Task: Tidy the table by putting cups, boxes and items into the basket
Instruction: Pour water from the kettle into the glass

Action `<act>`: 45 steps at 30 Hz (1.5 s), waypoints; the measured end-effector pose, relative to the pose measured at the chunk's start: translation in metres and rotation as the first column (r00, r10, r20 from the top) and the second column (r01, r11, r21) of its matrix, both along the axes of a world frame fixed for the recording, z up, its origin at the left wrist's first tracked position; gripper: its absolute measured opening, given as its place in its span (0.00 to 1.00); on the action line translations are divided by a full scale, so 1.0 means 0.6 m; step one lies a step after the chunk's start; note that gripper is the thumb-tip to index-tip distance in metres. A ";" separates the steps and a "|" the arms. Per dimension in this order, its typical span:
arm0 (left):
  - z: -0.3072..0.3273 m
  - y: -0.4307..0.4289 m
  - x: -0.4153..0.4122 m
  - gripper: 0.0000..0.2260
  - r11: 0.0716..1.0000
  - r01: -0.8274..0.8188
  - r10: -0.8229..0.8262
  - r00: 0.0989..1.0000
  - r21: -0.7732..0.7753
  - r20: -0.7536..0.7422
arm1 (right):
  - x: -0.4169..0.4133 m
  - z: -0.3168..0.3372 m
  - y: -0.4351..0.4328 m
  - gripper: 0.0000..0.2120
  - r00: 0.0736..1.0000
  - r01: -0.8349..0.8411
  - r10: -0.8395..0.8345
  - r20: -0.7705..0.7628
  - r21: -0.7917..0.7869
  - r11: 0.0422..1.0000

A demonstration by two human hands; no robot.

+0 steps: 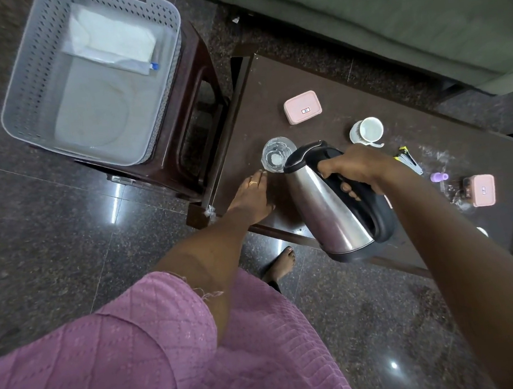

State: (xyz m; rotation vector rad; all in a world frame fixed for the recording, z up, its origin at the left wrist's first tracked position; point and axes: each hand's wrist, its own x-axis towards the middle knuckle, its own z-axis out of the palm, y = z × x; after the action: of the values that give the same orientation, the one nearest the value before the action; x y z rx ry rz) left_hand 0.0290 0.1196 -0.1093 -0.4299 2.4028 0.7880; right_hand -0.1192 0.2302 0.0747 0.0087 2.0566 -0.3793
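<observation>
Two hands, right hand [355, 170] gripping kettle [327, 200], left hand [253, 194] beside glass [276, 155]

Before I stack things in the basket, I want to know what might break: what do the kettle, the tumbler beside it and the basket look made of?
Kettle: brushed steel body, going by its dull sheen, with a black, probably plastic, handle and base. Tumbler: clear, likely glass, since the table shows through it; it could be clear plastic. Basket: pale grey moulded plastic, with perforated walls.

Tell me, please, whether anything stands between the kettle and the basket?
Nothing visible blocks it. The right hand holds the kettle above the table; the basket sits open-topped on a stool to the left. The glass and left hand lie lower.
</observation>
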 end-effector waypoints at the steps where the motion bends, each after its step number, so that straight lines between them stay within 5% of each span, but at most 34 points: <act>1: 0.001 0.000 0.001 0.38 1.000 -0.001 0.001 1.000 -0.003 -0.002 | 0.002 0.001 0.002 0.11 1.000 0.005 -0.005 -0.002 -0.001 1.000; 11: 0.020 0.015 0.001 0.33 0.994 -0.107 0.106 0.990 -0.004 -0.095 | 0.026 0.015 0.048 0.12 0.998 0.051 -0.054 -0.029 -0.097 0.994; 17: 0.053 -0.002 0.004 0.24 0.941 -0.325 0.338 0.900 0.094 -0.274 | 0.034 0.040 0.039 0.08 0.999 0.037 -0.037 0.001 -0.216 0.976; 23: 0.079 -0.099 0.041 0.22 0.767 -0.639 0.595 0.669 0.064 -0.446 | 0.035 0.077 -0.037 0.09 1.000 -0.019 0.018 -0.007 -0.417 0.909; 29: 0.088 -0.243 0.094 0.23 0.383 -0.923 0.784 0.303 0.038 -0.541 | 0.050 0.081 -0.175 0.08 0.989 -0.116 0.039 -0.140 -0.598 0.793; 32: 0.088 -0.310 0.125 0.23 0.317 -0.948 0.791 0.259 0.009 -0.554 | 0.069 0.071 -0.246 0.07 0.974 -0.172 0.022 -0.224 -0.676 0.716; 38: 0.082 -0.398 0.160 0.24 0.219 -0.976 0.824 0.190 -0.010 -0.534 | 0.103 0.029 -0.393 0.11 0.988 -0.107 -0.037 -0.152 -0.830 0.547; 45: 0.061 -0.447 0.168 0.26 0.126 -0.992 0.837 0.109 -0.004 -0.537 | 0.151 -0.048 -0.522 0.09 0.972 -0.214 0.059 -0.228 -0.747 0.629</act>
State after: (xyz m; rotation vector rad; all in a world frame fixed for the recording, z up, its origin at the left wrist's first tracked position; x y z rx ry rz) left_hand 0.1296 -0.1485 -0.0724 -2.4471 2.3845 0.9354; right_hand -0.0284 -0.0830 0.0459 -0.7339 1.8934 -1.1815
